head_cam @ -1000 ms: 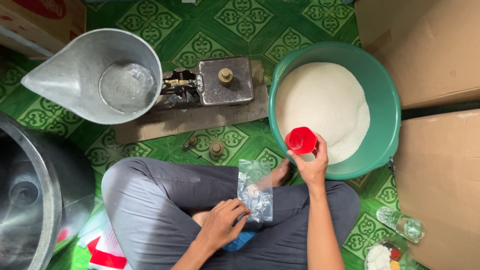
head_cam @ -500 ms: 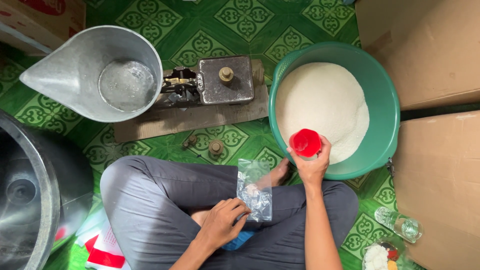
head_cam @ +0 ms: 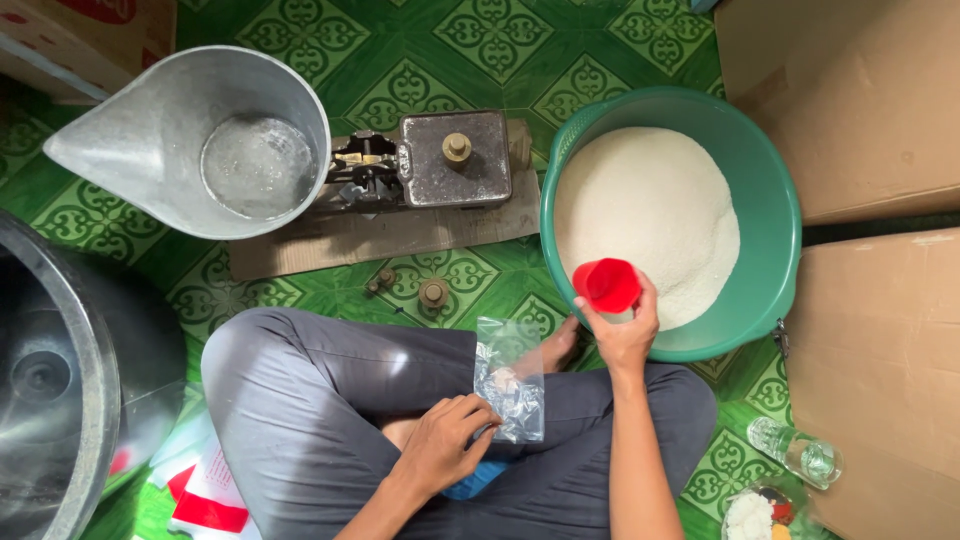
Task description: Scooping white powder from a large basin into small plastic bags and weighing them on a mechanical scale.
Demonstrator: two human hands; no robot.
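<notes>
Left hand [head_cam: 445,450] pinches clear plastic bag [head_cam: 510,385] upright on lap, mouth up; right hand [head_cam: 625,335], fingers wrapped round red cup [head_cam: 606,284], sits just right of bag, cup over near rim of green basin [head_cam: 775,190] w/ white grain [head_cam: 645,220].

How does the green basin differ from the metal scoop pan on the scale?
The green basin is plastic and round, while the metal scoop pan is bare grey metal drawn out to a pointed spout on one side. The basin holds a heap of white grains; the pan looks nearly empty. The basin stands on the floor, whereas the pan sits on the balance scale. The right hand holds a red cup over the basin; nothing reaches the pan. Both are open-topped.
</notes>
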